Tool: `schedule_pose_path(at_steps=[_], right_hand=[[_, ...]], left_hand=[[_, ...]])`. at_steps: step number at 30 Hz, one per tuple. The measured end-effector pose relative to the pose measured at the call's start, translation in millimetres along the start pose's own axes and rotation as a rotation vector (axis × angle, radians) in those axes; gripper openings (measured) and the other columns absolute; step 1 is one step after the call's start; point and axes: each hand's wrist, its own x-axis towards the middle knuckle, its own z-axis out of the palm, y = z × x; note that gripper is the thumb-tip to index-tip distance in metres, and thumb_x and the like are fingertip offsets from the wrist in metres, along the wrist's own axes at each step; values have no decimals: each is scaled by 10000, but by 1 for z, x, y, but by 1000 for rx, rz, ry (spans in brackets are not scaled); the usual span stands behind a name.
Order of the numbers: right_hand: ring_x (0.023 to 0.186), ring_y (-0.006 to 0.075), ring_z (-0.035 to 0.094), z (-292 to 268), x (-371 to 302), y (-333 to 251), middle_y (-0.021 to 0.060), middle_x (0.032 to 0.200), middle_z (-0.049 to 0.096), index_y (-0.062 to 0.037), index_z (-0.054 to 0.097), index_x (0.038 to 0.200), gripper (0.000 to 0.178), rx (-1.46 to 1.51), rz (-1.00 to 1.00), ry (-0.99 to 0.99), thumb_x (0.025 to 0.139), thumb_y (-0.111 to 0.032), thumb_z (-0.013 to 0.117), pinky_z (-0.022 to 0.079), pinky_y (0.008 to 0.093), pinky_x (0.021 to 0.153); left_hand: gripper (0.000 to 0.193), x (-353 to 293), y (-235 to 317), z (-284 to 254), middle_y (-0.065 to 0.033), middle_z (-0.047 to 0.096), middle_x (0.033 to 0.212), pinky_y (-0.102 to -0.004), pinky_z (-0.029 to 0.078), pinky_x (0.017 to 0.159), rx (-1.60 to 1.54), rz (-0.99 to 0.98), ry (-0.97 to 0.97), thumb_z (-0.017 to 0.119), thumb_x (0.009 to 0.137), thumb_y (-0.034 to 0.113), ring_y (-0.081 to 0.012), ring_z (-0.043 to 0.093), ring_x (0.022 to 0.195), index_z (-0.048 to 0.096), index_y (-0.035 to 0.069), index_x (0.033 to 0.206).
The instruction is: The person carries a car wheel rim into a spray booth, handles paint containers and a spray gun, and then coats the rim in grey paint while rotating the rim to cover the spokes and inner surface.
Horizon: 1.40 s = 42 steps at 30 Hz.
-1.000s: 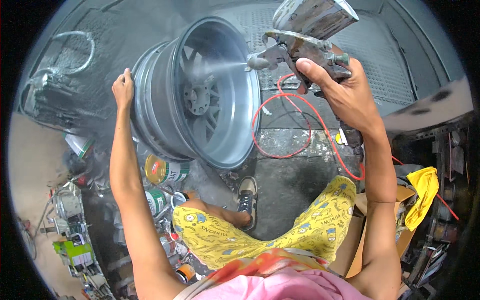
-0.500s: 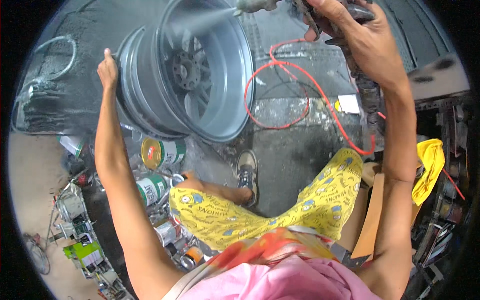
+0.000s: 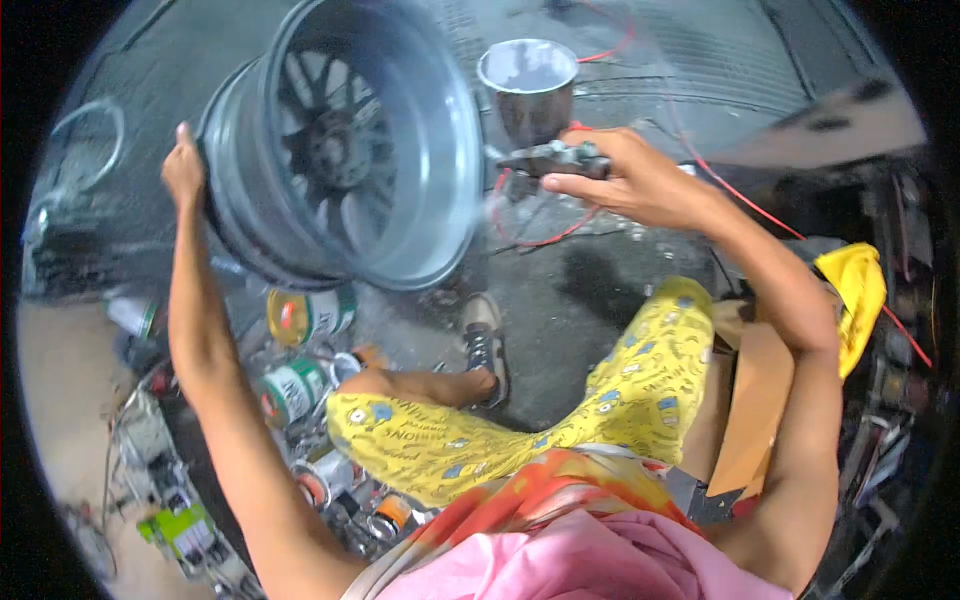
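Observation:
A grey metal wheel rim [image 3: 425,150] stands tilted at the upper left, its open barrel and dark spokes facing me. My left hand [image 3: 185,172] grips its outer left edge, thumb up; the other fingers are partly hidden. On the wheel's right, my right hand [image 3: 640,180] is closed around a spray gun [image 3: 555,158]. The nozzle points left at the rim's near right edge, close to it, with a faint haze around the tip. A metal paint cup [image 3: 535,105] with a pale inside sits on the gun's far side.
A red air hose [image 3: 745,200] loops over the stained floor. Paint cans [image 3: 295,390] crowd the lower left beside my leg. Cardboard [image 3: 750,410] and a yellow cloth [image 3: 855,300] lie at the right. My shoe [image 3: 483,340] is below the wheel.
My right hand has brought the spray gun down and nearer to me, turning it so the cup shows. The earlier wide spray fan has thinned to haze. The wheel appears slightly farther left and rotated.

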Motion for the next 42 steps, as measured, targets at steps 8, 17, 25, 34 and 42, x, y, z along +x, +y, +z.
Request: schedule_pose_path(at_steps=[8, 17, 25, 34, 42], right_hand=[[657, 155, 622, 14, -26, 79, 85, 801, 667, 34, 645, 1177, 407, -71, -6, 514, 963, -310, 677, 486, 332, 594], [607, 203, 667, 14, -95, 222, 148, 769, 680, 73, 595, 1244, 531, 119, 594, 823, 942, -352, 693, 511, 346, 510], [732, 248, 704, 70, -102, 311, 169, 969, 698, 23, 623, 1236, 561, 285, 710, 1002, 868, -377, 764, 614, 391, 541], [700, 188, 659, 62, -146, 368, 101, 813, 684, 9, 703, 917, 393, 451, 809, 949, 835, -361, 809, 548, 331, 478], [992, 404, 668, 63, -117, 350, 259, 1122, 668, 29, 629, 1185, 579, -360, 596, 948, 832, -402, 785, 544, 447, 836]], left_hand=[[636, 7, -28, -15, -213, 727, 979, -403, 481, 888, -21, 127, -35, 523, 972, 568, -331, 685, 956, 719, -20, 1116], [562, 11, 48, -6, -204, 733, 1014, -369, 494, 891, -23, 223, -53, 624, 940, 519, -296, 699, 975, 731, -10, 1095], [562, 13, 63, -2, -234, 719, 929, -403, 501, 846, 45, 346, 1, 597, 952, 527, -331, 706, 907, 739, -11, 1029], [590, -3, 108, 9, -287, 686, 945, -418, 494, 838, 16, 249, -73, 570, 959, 538, -372, 694, 905, 707, -32, 1026], [604, 13, 84, 14, -221, 719, 1042, -384, 484, 917, 13, 258, -58, 566, 955, 565, -329, 691, 1004, 723, 5, 1118]])
